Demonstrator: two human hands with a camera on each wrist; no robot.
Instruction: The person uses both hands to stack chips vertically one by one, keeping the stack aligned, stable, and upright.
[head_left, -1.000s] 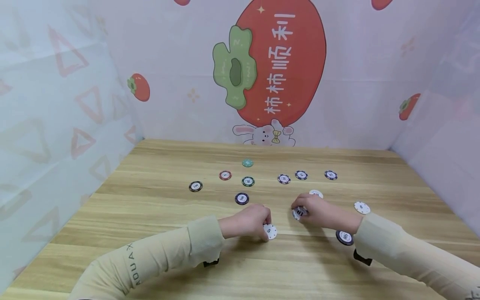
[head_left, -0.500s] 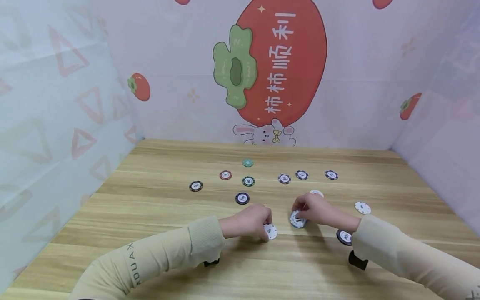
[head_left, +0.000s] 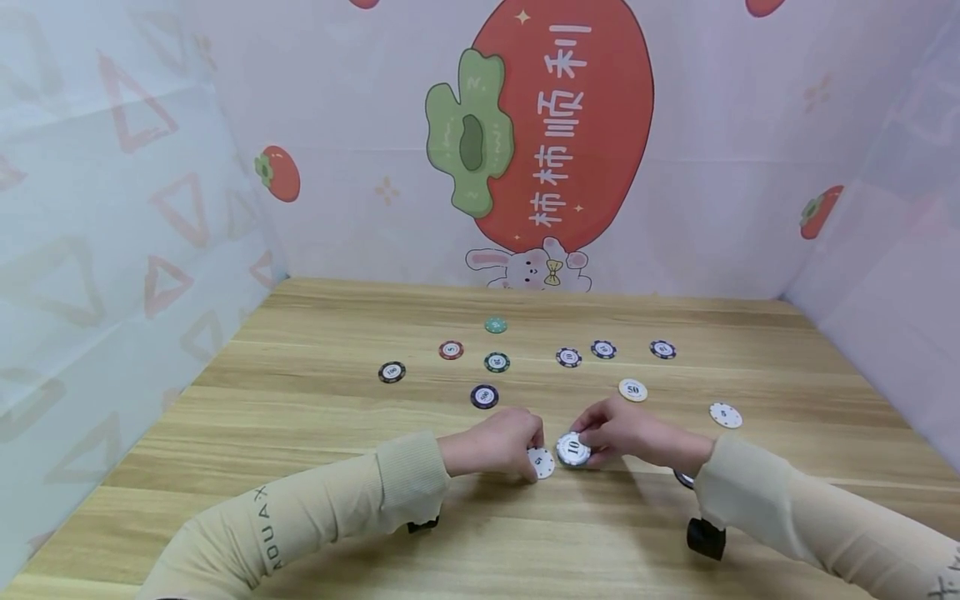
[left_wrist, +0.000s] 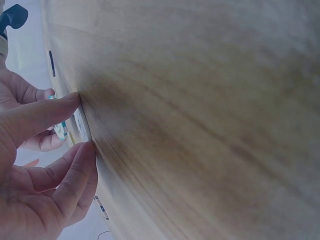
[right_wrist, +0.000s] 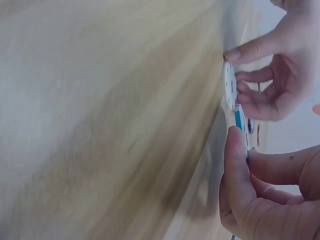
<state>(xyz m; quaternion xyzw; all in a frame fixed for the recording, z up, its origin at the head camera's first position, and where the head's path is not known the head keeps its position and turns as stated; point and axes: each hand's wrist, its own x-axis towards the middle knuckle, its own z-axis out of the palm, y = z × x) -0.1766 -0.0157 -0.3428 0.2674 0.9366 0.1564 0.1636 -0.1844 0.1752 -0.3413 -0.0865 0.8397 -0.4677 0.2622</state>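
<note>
My left hand (head_left: 497, 443) pinches a white poker chip (head_left: 541, 462) between thumb and fingertips, down at the tabletop. That chip's pale face shows edge-on in the left wrist view. In my right hand (head_left: 630, 433) is a poker chip marked 10 (head_left: 573, 448), pinched by thumb and fingers. Teal patches mark this chip's edge (right_wrist: 238, 118) in the right wrist view. It is held close beside the left hand's white chip, slightly tilted; whether the two touch I cannot tell. A chip marked 50 (head_left: 633, 390) lies just beyond the right hand.
Several chips lie spread on the wooden table (head_left: 315, 517): black (head_left: 392, 372), red (head_left: 451, 350), teal (head_left: 496, 325), green (head_left: 497, 362), purple (head_left: 484, 396) and blue ones (head_left: 568, 357). Another white chip (head_left: 725, 415) lies at right. A dark chip (head_left: 684, 478) is partly under the right sleeve.
My right hand has moved left and slightly nearer with the chip marked 10, turning its face up. The chip marked 50 has come into full view. My left hand stays put.
</note>
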